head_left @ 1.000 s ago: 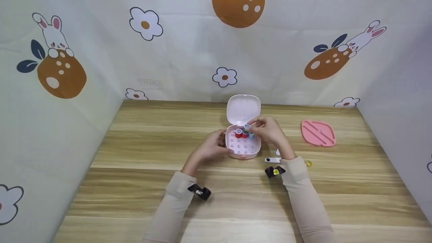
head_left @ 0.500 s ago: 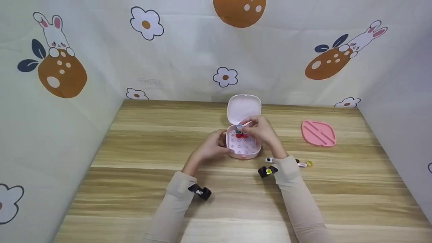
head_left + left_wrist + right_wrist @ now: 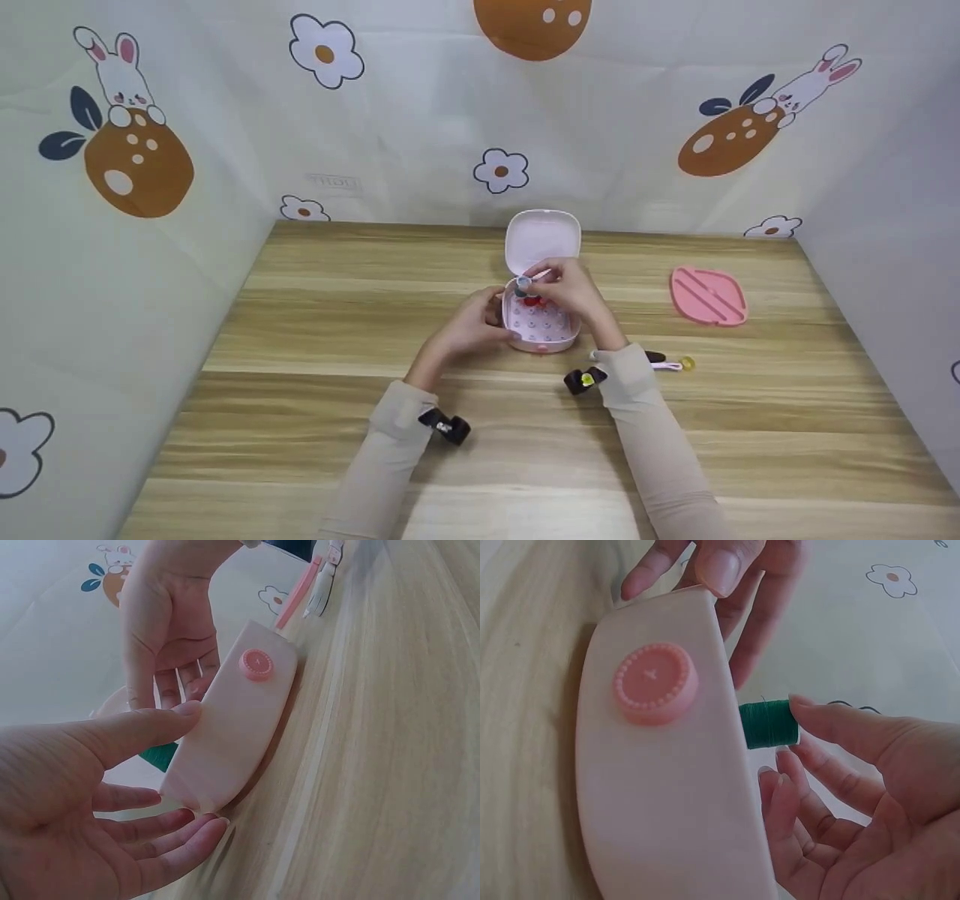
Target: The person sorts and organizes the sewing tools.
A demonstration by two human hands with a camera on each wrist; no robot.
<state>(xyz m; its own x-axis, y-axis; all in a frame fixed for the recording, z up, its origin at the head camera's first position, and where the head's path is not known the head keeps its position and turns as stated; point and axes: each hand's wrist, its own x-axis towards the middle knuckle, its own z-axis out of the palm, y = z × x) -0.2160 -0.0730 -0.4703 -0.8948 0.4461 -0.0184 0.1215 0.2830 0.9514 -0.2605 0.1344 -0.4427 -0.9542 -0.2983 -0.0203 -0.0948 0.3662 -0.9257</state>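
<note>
Over the open pink sewing box [image 3: 540, 334] at mid-table, the right hand [image 3: 566, 289] pinches a green thread spool [image 3: 769, 724] while the left hand [image 3: 472, 322] steadies the box wall with straight fingers; seating looks underway, and next the spool needs lining up with a free peg

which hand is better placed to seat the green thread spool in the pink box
Right hand: it already pinches the green thread spool over the small pink plastic box. The left hand only steadies the box's side.
</note>
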